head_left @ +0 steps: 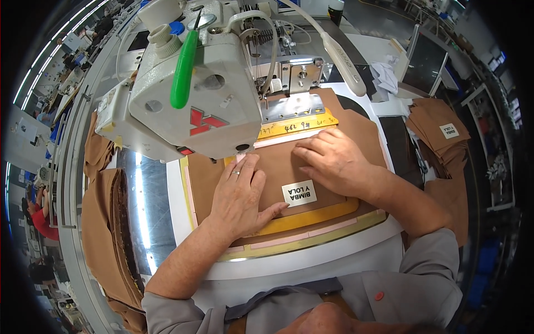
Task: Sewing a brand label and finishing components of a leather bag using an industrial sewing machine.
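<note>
A brown fabric panel (pixel 261 172) lies under the sewing machine head (pixel 194 83), with a white printed label (pixel 299 193) on its near part. My left hand (pixel 240 195) rests on the panel left of the label, fingers stretched forward beside the machine head, thumb out toward the label. My right hand (pixel 332 158) lies on the panel's right side, fingers bent and fingertips down near a yellow strip with handwriting (pixel 297 128). Neither hand grips anything visible. A metal clamp plate (pixel 292 108) borders the yellow strip. A yellow band (pixel 311 216) curves along the panel's near edge.
Brown fabric pieces (pixel 103 222) are stacked at the left, and more labelled brown pieces (pixel 436 128) lie at the right. A green-handled tool (pixel 183 69) stands against the machine head. A white wand-shaped part (pixel 342 64) hangs at the back right, near a dark screen (pixel 425 61).
</note>
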Demonstrator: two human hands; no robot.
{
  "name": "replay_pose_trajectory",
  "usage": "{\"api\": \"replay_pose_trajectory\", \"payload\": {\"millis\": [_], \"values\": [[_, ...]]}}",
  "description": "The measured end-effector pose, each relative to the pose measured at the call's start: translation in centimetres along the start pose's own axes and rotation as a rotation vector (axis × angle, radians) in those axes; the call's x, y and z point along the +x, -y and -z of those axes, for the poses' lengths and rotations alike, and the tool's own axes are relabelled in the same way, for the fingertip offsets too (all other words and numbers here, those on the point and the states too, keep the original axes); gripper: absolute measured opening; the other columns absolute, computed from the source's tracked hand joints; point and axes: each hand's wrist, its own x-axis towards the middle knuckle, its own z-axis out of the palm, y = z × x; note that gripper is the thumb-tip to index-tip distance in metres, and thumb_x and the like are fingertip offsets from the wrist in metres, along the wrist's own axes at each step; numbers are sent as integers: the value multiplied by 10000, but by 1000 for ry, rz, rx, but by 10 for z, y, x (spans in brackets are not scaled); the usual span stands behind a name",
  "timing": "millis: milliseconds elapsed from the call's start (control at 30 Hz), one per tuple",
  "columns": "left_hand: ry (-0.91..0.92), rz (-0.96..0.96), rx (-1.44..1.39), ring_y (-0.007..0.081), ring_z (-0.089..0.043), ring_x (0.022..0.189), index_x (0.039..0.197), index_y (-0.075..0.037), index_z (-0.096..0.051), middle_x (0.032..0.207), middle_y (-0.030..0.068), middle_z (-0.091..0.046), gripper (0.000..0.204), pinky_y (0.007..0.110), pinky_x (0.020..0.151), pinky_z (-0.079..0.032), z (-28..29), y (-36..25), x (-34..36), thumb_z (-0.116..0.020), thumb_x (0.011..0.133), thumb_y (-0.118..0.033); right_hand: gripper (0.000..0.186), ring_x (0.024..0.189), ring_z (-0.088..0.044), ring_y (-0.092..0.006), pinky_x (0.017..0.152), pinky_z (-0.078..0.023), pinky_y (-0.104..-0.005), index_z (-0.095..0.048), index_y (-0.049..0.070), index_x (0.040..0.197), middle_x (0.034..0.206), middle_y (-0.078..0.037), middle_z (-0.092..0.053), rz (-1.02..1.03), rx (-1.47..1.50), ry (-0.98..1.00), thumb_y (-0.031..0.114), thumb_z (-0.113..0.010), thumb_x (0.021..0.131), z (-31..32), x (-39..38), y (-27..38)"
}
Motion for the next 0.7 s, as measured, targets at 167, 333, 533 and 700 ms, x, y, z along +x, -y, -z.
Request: {"api": "replay_pose_trajectory", "payload": {"millis": [167,333,533,700], "values": [[40,2,52,452,-520,1291,1178,79,-605,1366,291,-519,864,532,1108,-387,1,-7,6,-661,820,-705,414,1120,-655,-282,1039,-467,-465,-701,16,1146,1173,-128,-702,-87,-89,-88,243,-806,816,10,-29,-11],[72,-7,120,453,-510,1330,1310,60,-596,1421,312,-505,965,528,1125,-368,-1,-11,7,-600,829,-776,577,1252,-607,-279,1116,-425,-480,-682,-51,1188,1252,-177,-680,-137,-172,-55,328,-837,781,8,-32,7],[118,26,155,426,-514,1347,1373,48,-573,1439,316,-513,979,525,1151,-350,1,-19,16,-605,832,-768,540,1249,-606,-265,1113,-418,-456,-688,-39,1167,1259,-158,-676,-150,-251,-40,315,-834,786,12,-29,3],[96,18,-26,413,-510,1352,1365,79,-561,1443,293,-523,857,531,1178,-346,-8,-18,15,-724,857,-592,296,1037,-638,-260,942,-475,-436,-693,39,1024,1060,-99,-672,-249,-165,-138,209,-817,817,19,-26,-16]]}}
